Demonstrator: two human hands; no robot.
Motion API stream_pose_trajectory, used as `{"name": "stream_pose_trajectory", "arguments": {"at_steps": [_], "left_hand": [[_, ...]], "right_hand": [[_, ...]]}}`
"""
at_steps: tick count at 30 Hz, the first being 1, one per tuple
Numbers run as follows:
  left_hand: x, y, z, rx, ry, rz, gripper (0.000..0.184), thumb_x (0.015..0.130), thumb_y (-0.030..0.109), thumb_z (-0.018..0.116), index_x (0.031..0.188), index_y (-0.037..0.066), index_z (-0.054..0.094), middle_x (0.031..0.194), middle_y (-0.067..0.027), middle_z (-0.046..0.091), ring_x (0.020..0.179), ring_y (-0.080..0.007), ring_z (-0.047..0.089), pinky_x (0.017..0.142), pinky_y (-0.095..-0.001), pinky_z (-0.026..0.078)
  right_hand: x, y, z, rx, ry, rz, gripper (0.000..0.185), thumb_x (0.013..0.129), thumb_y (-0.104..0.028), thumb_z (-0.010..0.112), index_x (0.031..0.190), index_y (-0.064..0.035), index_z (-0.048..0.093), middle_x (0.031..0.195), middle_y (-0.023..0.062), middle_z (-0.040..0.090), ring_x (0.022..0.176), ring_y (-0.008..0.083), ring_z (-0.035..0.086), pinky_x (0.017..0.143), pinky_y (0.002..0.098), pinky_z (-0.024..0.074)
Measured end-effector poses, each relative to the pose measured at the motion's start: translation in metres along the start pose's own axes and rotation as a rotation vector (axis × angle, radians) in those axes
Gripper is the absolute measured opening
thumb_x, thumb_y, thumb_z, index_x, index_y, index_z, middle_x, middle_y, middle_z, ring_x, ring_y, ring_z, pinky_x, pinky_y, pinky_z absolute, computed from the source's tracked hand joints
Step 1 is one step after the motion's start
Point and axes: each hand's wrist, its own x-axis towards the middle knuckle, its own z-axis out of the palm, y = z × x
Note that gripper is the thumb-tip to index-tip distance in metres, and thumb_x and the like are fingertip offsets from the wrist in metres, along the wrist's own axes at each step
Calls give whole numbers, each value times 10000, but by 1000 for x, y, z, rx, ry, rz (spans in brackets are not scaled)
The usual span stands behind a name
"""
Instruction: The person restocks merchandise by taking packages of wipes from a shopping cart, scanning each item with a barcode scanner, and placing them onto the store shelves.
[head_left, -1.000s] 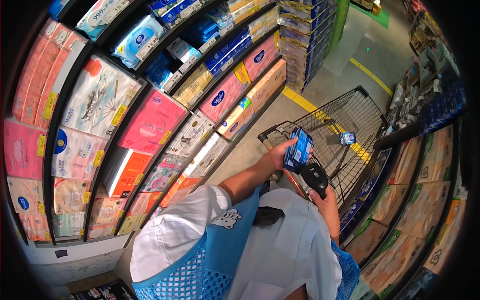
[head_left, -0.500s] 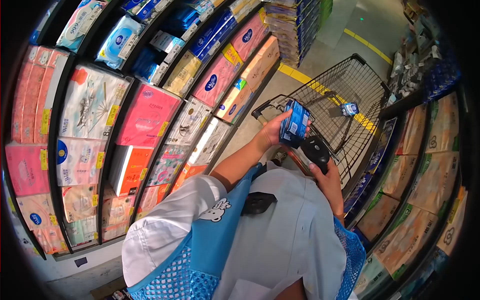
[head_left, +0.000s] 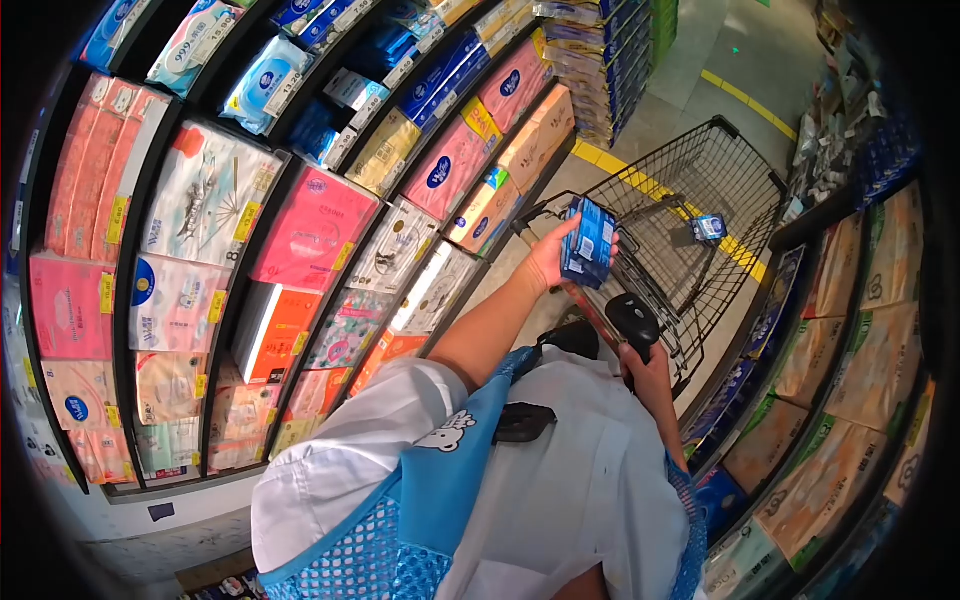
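My left hand point(head_left: 546, 259) is closed around a dark blue tissue pack point(head_left: 588, 243) with pale label patches, held up near the cart's handle. In my right hand point(head_left: 653, 372), lower and to the right, is a black handheld barcode scanner point(head_left: 632, 318), gripped by its handle. The scanner's rounded head sits a short way below the pack, apart from it. Beyond both hands stands a black wire shopping cart point(head_left: 655, 165). A small blue-and-white pack point(head_left: 709, 228) lies inside it.
Shelves of tissue packs, including a pink pack point(head_left: 312, 228), line the left side with yellow price tags. On the right, another shelf holds beige paper packs point(head_left: 880, 360). Stacked goods point(head_left: 592, 75) rise beside the aisle ahead. A yellow line point(head_left: 603, 158) crosses the floor beneath the cart.
The scanner has dropped away from the tissue pack, and the gap between them is wider. My left hand keeps hold of the pack, turned slightly. The whole view has shifted a little.
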Motion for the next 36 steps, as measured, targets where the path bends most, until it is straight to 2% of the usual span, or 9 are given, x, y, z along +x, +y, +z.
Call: {"name": "stream_pose_trajectory", "arguments": {"at_steps": [8,14,20,27,36], "left_hand": [[-5,-4,6,15,-4,31,711,1018,505,552,1465,-38,451,1388,-225,597,1223,-367,635,1055,-500,514],[-4,-8,1,2,-21,60,708,1020,504,547,1466,-37,447,1390,-232,594,1230,-366,632,1051,-500,518],[-8,-12,2,-26,-5,71,681,1021,486,557,1452,-34,469,1370,-229,610,1224,-368,635,1058,-505,511],[-13,-15,2,-15,32,113,701,1008,504,571,1454,-28,470,1373,-224,610,1227,-364,634,1055,-506,514],[-16,-16,3,-66,0,127,799,987,622,535,1458,-20,472,1358,-212,615,1182,-347,653,1020,-502,538]], "right_hand": [[-9,15,-9,84,21,-74,243,993,-201,678,1138,-24,596,740,-5,573,595,74,520,546,245,429],[-11,23,-17,113,8,-78,286,993,-184,671,1200,-6,584,747,16,589,615,95,540,573,259,453],[-9,22,-18,142,-9,-72,338,993,-211,645,1239,1,551,712,32,562,613,125,527,577,272,436],[-9,30,-22,161,-42,-69,340,983,-168,675,1254,6,566,747,21,589,622,98,547,588,257,459],[-15,23,-15,57,-31,-79,303,987,-196,667,1212,-13,580,763,23,595,635,104,538,597,258,443]]}}
